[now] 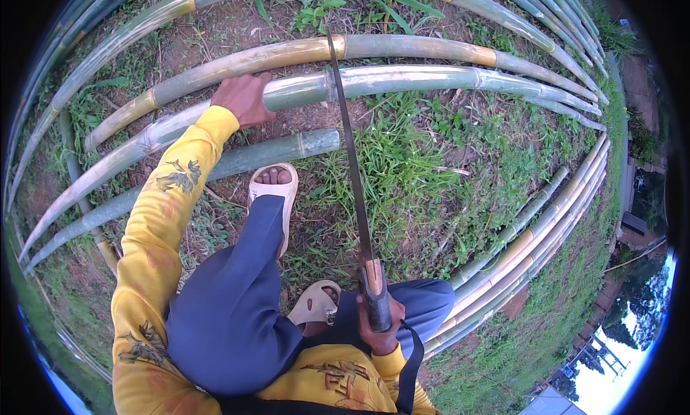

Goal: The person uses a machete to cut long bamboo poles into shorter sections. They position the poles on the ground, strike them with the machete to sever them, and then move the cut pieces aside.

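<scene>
My left hand is wrapped over a long green bamboo pole, left of the middle of the view. In my right hand, close to my body, is the handle of a handsaw. Its long, dark blade appears nearly edge-on and points away from me. The blade crosses that pole near a joint, a short way right of my left hand; how deep it sits in the pole I cannot tell. Its tip reaches past a second, yellowish bamboo pole lying just beyond.
A shorter bamboo piece ends near my sandalled foot. More bamboo poles lie bundled at the right, and others at the far right. Grass and bare soil cover the ground. A dark strap hangs beside my right hand.
</scene>
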{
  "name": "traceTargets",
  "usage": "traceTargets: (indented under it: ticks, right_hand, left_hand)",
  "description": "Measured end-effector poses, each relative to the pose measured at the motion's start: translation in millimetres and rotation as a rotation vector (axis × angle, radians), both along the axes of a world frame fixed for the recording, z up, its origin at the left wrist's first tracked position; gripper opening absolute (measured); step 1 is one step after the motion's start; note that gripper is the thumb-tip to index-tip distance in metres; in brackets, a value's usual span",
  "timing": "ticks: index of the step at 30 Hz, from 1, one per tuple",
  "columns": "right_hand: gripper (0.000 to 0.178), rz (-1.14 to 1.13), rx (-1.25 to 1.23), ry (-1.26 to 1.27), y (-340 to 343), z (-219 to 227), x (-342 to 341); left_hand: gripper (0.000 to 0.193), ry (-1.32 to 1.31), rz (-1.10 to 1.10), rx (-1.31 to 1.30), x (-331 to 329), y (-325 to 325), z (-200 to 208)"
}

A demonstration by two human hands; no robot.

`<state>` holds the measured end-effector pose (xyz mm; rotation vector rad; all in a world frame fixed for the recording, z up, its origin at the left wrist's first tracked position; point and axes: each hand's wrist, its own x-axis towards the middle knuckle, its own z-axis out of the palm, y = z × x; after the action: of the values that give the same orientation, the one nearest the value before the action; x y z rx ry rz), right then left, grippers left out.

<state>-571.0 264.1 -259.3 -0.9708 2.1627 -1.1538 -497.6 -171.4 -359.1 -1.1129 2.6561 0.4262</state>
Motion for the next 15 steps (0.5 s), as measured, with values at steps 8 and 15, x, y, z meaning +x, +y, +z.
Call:
traceTargets:
  ticks: [8, 15]
  right_hand:
    - [0.018, -0.012, -0.049, -0.162, -64, -29, -34]
    - [0.010, -0.010, -0.010, -0.163, -23, -3, -34]
  left_hand:
    - [0.065, 0.011, -0.025, 0.077, -2, 8, 3]
    - [0.063, 0.061, -0.036, 0.046, -8, -6, -4]
